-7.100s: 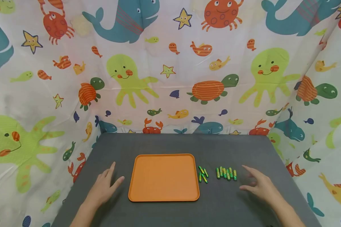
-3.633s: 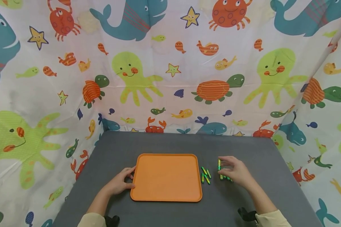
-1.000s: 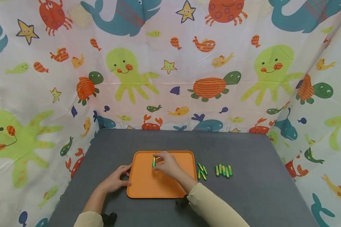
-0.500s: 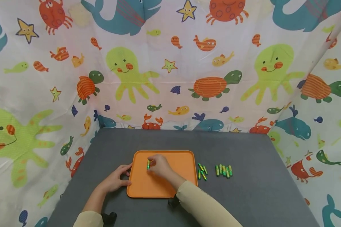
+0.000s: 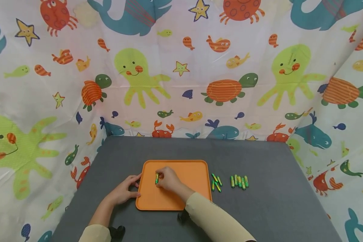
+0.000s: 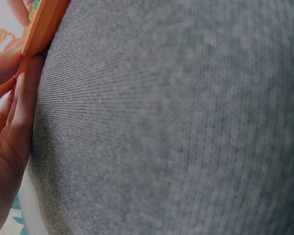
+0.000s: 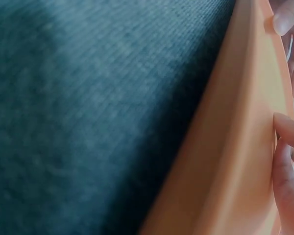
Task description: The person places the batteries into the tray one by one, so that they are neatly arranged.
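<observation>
In the head view, my right hand (image 5: 170, 179) pinches a green and yellow battery (image 5: 157, 178), held lengthwise over the left part of the orange tray (image 5: 181, 165). The right wrist view has the thumb and fingertips (image 7: 284, 161) together low at the tray's surface; they hide the battery there. I cannot tell if the battery touches the tray. My left hand (image 5: 122, 191) holds the tray's left edge, its thumb (image 6: 5, 63) on the rim and fingers along the outside. Right of the tray lie a small cluster of thin batteries (image 5: 216, 182) and a row of thicker batteries (image 5: 240, 182).
A dark grey tabletop (image 5: 275, 201) carries everything. Behind it and at the sides hangs a white curtain (image 5: 175, 97) printed with sea animals. The right sleeve (image 5: 213, 215) crosses the tray's front right corner.
My right hand took one battery from the thicker row and brought it left over the tray, lately a little further left and lower. My left hand earlier came to the tray's edge and stays there.
</observation>
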Demonstrator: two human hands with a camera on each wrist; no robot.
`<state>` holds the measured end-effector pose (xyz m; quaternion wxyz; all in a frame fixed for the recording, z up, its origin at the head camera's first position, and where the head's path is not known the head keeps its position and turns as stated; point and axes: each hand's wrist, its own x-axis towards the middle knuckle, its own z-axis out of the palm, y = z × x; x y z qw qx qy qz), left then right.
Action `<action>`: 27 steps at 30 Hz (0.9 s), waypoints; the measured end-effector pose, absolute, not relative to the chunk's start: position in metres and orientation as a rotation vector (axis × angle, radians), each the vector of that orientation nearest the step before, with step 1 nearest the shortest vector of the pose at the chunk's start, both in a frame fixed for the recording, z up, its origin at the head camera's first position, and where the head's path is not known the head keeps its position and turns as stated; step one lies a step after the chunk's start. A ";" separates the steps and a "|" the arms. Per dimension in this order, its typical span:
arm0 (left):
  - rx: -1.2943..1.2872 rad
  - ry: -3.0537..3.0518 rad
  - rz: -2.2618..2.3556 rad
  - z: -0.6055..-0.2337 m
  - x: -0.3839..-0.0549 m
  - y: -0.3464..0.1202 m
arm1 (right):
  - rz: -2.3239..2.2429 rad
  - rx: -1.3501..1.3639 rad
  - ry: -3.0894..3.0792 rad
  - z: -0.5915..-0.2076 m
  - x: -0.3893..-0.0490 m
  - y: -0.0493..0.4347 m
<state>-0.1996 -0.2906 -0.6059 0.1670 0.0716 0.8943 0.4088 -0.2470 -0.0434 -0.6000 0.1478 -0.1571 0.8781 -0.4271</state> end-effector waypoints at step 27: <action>0.207 2.555 1.164 -0.602 -0.200 -0.289 | -1.448 -0.473 2.463 -0.546 -0.253 -0.003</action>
